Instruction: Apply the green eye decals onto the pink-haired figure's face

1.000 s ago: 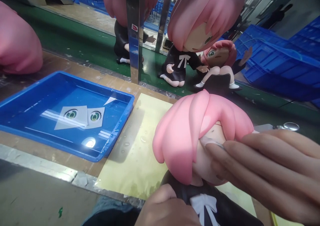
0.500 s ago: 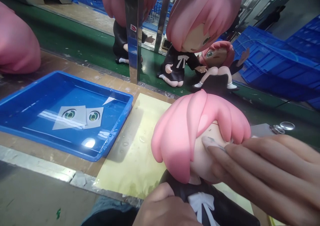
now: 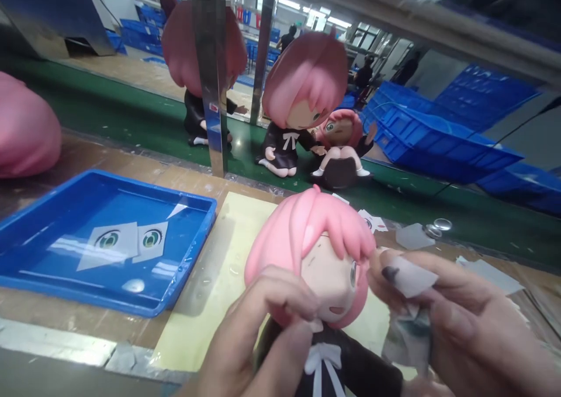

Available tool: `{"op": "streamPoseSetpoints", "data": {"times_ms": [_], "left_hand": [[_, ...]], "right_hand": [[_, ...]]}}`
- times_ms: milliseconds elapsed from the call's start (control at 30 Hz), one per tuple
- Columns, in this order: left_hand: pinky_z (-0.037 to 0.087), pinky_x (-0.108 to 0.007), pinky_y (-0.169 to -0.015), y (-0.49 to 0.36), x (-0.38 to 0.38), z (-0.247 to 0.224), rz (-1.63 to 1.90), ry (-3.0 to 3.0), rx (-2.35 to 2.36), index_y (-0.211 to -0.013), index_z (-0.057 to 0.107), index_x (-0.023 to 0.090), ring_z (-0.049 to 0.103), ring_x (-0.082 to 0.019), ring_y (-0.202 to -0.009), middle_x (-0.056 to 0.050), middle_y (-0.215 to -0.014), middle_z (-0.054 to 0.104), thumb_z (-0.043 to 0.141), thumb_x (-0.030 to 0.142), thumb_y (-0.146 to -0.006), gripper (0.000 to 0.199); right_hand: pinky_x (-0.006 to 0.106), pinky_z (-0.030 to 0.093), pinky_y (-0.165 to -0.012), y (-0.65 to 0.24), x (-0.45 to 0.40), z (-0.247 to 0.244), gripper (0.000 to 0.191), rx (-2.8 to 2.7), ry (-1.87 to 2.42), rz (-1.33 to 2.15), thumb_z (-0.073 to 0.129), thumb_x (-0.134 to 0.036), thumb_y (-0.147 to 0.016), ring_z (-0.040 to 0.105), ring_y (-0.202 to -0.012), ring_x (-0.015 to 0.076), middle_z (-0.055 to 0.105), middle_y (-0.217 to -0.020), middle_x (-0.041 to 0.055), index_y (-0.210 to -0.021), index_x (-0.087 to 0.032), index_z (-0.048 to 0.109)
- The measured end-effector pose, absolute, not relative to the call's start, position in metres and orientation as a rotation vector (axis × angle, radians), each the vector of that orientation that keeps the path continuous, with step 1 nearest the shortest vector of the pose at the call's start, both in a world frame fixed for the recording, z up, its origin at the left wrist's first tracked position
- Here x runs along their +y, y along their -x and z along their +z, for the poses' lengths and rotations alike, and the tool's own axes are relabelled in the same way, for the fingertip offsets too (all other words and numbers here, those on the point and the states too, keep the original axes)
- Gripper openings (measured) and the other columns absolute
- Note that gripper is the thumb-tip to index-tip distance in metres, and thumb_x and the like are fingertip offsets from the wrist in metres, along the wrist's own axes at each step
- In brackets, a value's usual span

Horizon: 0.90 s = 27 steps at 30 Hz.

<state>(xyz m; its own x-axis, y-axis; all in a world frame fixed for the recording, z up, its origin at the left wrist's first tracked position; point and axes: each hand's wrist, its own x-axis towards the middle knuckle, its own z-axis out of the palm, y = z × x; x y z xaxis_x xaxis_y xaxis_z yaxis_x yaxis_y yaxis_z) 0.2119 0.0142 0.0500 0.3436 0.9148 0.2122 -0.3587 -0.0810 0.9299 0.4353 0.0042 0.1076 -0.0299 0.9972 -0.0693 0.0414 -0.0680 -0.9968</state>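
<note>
The pink-haired figure [image 3: 293,227] in a black dress with a white bow faces right in front of me. One green eye shows on its face, and the near side carries only small brow marks. My left hand [image 3: 267,327] is curled by its cheek and chin, fingers bent toward the thumb; anything between them is hidden. To the right of the face, my right hand [image 3: 460,315] pinches a small white paper piece [image 3: 409,277] with a dark smudge. Just below that paper is a greyish, blurred scrap [image 3: 409,338], close to the fingers.
At left, a blue tray [image 3: 162,309] of water holds two eye decals [image 3: 123,242]. Yellow paper [image 3: 197,303] lies under the figure. Several more figures [image 3: 302,75] stand on the green surface behind a metal post [image 3: 214,104]. Blue crates [image 3: 438,134] are at back right.
My right hand has come off the figure's face and now holds paper beside it. The left hand has risen from the body to the cheek. The figure's face has turned further into view.
</note>
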Motion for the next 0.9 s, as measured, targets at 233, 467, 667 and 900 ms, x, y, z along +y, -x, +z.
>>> {"op": "streamPoseSetpoints", "data": {"times_ms": [233,467,667,900], "left_hand": [[0.048,-0.029,-0.104,-0.24,0.049,0.084,0.829,-1.249,0.432,-0.13,0.064,0.035,0.063,-0.017,-0.115,-0.001,-0.129,0.063,0.052,0.05,-0.105,0.032],[0.037,-0.038,-0.118,-0.249,0.06,0.1,0.813,-1.264,0.306,-0.104,0.075,0.024,0.048,-0.025,-0.139,-0.005,-0.141,0.058,0.065,0.044,-0.098,0.022],[0.046,-0.03,-0.092,-0.246,0.059,0.107,0.766,-1.241,0.37,-0.08,0.06,0.018,0.057,-0.018,-0.101,-0.003,-0.098,0.06,0.072,0.045,-0.093,0.032],[0.037,-0.021,-0.059,-0.245,0.052,0.112,0.601,-1.141,0.416,-0.089,0.055,0.018,0.045,-0.009,-0.066,0.003,-0.074,0.049,0.066,0.06,-0.093,0.044]], "right_hand": [[0.027,0.057,-0.06,-0.416,-0.004,0.115,0.027,-0.991,1.129,1.474,0.073,-0.052,-0.088,0.056,-0.062,0.0141,0.062,-0.081,0.0043,-0.085,-0.026,0.071],[0.02,0.042,-0.044,-0.421,-0.016,0.13,0.019,-1.207,1.086,1.444,0.068,-0.048,-0.093,0.048,-0.055,0.0108,0.056,-0.079,0.0028,-0.088,-0.032,0.076],[0.029,0.055,-0.079,-0.414,-0.019,0.134,0.029,-1.236,1.171,1.196,0.064,-0.05,-0.096,0.061,-0.084,0.0175,0.057,-0.087,0.0026,-0.083,-0.024,0.07],[0.03,0.057,-0.076,-0.409,-0.026,0.135,0.032,-1.081,1.294,1.173,0.075,-0.056,-0.088,0.063,-0.078,0.0178,0.063,-0.079,0.0014,-0.084,-0.024,0.07]]}}
